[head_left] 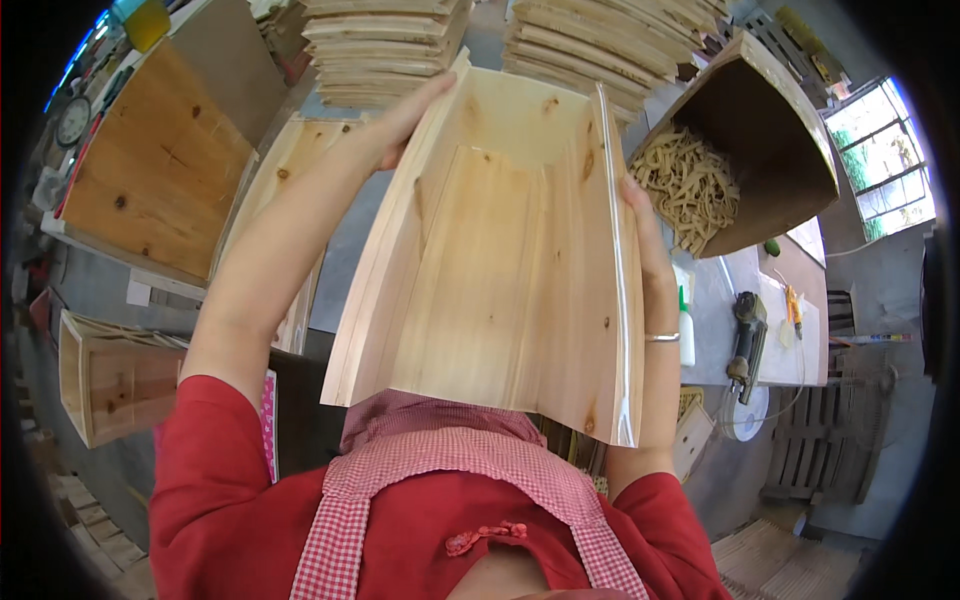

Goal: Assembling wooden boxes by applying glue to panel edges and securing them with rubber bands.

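A long pale wooden box, open toward me, is held between my two hands in front of my apron. My left hand wraps round the outside of its left wall near the far end. On the opposite side, my right hand grips the right wall from outside, its fingers partly hidden behind the wood. A glossy white line, like glue, runs along the top edge of the right wall. Knots dot the boards. A white squeeze bottle with a green tip stands just past my right wrist.
Stacked wooden panels and another stack rise behind the box. A brown container holding curled pale strips lies at the right. A dark power tool rests on the table. Wooden boxes stand left.
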A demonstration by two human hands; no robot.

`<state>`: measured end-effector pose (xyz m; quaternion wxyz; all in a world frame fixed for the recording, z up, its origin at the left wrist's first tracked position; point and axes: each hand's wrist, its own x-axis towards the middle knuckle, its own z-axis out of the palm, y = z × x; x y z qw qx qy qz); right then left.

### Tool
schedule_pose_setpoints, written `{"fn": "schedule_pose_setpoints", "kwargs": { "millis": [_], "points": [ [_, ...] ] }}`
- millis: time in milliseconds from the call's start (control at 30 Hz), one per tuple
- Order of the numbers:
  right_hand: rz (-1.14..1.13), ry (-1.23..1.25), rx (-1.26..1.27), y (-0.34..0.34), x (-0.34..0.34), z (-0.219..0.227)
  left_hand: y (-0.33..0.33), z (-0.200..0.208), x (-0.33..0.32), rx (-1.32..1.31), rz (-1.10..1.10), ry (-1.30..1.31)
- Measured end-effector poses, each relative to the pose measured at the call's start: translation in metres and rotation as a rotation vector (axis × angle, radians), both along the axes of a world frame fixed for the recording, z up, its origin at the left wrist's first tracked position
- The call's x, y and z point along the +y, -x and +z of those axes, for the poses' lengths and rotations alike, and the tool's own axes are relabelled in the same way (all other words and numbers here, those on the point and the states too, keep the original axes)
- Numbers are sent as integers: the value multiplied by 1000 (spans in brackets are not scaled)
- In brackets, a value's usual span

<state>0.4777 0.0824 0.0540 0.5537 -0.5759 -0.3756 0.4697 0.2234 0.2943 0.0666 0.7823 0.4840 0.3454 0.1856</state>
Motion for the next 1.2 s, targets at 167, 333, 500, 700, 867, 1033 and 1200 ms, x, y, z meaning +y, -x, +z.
{"fn": "schedule_pose_setpoints", "kwargs": {
  "millis": [167, 333, 500, 700, 867, 1033, 1200],
  "points": [
    [-37, 101, 16, -5, 5, -2, 0, 0, 5, 11, 12, -10],
    [-31, 20, 54, -12, 12, -14, -3, 14, -10, 51, 39, -87],
    [-21, -41, 78, 11, 11, -3, 28, -7, -3, -103, 44, 125],
    [-94, -33, -1041, -2, -36, -28, 168, -28, -113, 222, 881, -718],
    [-344, -195, -268, 2, -116, -32, 300, -145, -238, 353, 1484, -226],
    [-433, -314, -349, -6, -120, -20, 290, -142, -250, -467, 1322, 585],
    [-472, -441, -542, -11, -146, 27, 267, -130, -203, -756, 1295, 568]
  ]
}}
